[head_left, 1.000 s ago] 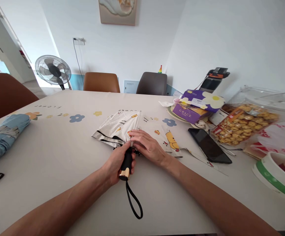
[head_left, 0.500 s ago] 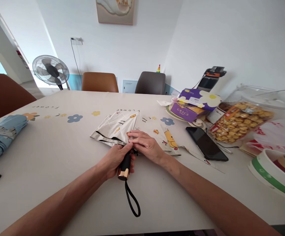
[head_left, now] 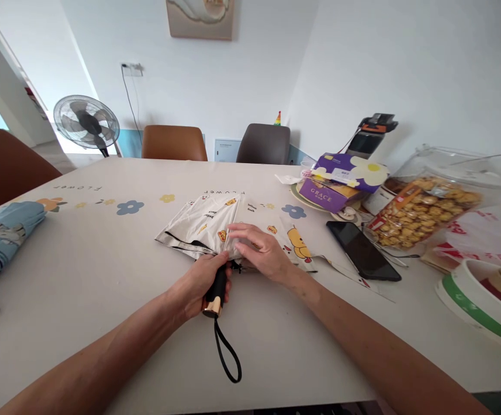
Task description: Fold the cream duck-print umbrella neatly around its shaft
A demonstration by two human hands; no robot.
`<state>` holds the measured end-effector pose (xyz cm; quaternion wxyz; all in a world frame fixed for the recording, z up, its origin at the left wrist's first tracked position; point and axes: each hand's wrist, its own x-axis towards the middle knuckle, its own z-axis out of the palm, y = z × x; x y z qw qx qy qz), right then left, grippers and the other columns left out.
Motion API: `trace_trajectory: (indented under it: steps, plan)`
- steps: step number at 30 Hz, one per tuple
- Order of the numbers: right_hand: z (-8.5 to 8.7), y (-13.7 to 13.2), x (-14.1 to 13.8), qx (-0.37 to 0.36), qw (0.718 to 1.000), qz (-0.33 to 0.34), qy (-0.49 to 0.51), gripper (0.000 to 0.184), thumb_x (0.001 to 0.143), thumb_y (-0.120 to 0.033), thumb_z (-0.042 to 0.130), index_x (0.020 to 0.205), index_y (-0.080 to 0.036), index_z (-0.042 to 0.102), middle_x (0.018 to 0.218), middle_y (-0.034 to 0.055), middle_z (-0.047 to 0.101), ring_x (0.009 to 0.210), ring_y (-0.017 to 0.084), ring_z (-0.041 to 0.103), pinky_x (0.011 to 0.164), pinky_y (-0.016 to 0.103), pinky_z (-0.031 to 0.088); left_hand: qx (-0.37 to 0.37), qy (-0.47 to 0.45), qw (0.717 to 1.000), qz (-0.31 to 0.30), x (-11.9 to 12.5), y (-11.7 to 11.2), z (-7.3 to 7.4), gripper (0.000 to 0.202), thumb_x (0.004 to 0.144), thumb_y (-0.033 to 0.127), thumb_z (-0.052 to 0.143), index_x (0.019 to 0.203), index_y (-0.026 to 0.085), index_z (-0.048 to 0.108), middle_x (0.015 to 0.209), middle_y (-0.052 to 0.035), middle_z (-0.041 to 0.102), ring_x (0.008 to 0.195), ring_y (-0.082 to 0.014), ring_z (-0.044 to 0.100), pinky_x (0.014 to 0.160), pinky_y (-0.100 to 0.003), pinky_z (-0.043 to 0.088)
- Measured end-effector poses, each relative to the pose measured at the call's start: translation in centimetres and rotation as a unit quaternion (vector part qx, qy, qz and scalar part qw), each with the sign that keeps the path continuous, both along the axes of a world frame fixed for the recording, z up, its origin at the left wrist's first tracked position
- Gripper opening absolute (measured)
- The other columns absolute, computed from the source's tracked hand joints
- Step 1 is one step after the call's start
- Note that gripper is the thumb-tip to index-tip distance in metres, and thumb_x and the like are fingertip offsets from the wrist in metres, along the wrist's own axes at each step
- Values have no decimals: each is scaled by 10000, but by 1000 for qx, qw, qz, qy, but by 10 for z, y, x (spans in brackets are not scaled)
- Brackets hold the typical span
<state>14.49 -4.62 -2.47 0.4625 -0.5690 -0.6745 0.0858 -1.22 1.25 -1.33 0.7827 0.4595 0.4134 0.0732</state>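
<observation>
A folding umbrella point(head_left: 202, 222) with white printed fabric lies collapsed on the table point(head_left: 103, 259), its canopy spread loosely toward the far side. My left hand point(head_left: 198, 282) is wrapped round its black handle point(head_left: 215, 291), which ends in a gold cap and a black wrist strap point(head_left: 228, 357). My right hand point(head_left: 261, 251) rests on the fabric just past the handle, fingers curled and pinching a fold of the canopy.
A rolled blue umbrella point(head_left: 3, 239) lies at the left edge. At right sit a black phone point(head_left: 362, 251), a purple box point(head_left: 332, 193), a jar of popcorn point(head_left: 427, 210) and stacked bowls point(head_left: 488, 297). Chairs and a fan point(head_left: 86, 121) stand behind the table.
My right hand has shifted slightly forward onto the canopy fabric and gathered a fold. My left hand keeps its hold on the handle.
</observation>
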Motion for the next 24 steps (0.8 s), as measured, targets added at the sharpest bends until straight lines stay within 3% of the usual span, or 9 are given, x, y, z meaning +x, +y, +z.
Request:
trace_trajectory:
  steps: [3,9,14,16,19,24]
  plan:
    - [4,-5,6,22,998,-65,-12,227,839,-169,498,1013,-240,625,1199,47,592,1129,160,536,976,364,430,-46,-35,998,24,-1,0,3,262,827,396,512,738,151,494,612,18,468,444,-72,444,375,-197,385]
    - [6,-10,14,120,977,-91,-154,228,811,-174,520,1021,-218,596,1212,86,578,1179,212,497,996,428,399,-193,-189,960,69,-1,3,5,192,877,286,434,827,111,495,611,35,419,432,-48,393,350,-171,347]
    - [10,-9,18,152,958,-178,-166,217,817,-210,509,1022,-207,579,1194,96,589,1169,234,502,1002,449,369,-228,-249,937,92,-2,3,5,191,889,271,406,849,103,487,607,34,401,432,-50,373,340,-167,340]
    - [11,-9,23,104,959,-240,-105,239,836,-261,485,1051,-198,568,1196,98,586,1147,234,512,972,434,388,-218,-236,941,102,-2,2,5,174,878,274,426,844,112,482,612,31,404,437,-53,373,344,-172,346]
    - [12,-9,34,-28,948,-318,15,309,853,-377,439,1065,-190,562,1115,101,619,1039,241,564,873,411,438,-206,-215,949,107,-2,0,3,159,863,277,447,844,122,478,621,29,409,441,-57,377,347,-176,351]
    - [7,-6,50,-175,913,-359,86,400,797,-538,454,909,-179,593,936,95,656,819,229,607,688,340,459,-199,-205,953,104,-2,-1,3,163,861,287,448,850,127,477,621,29,405,440,-58,382,351,-177,350]
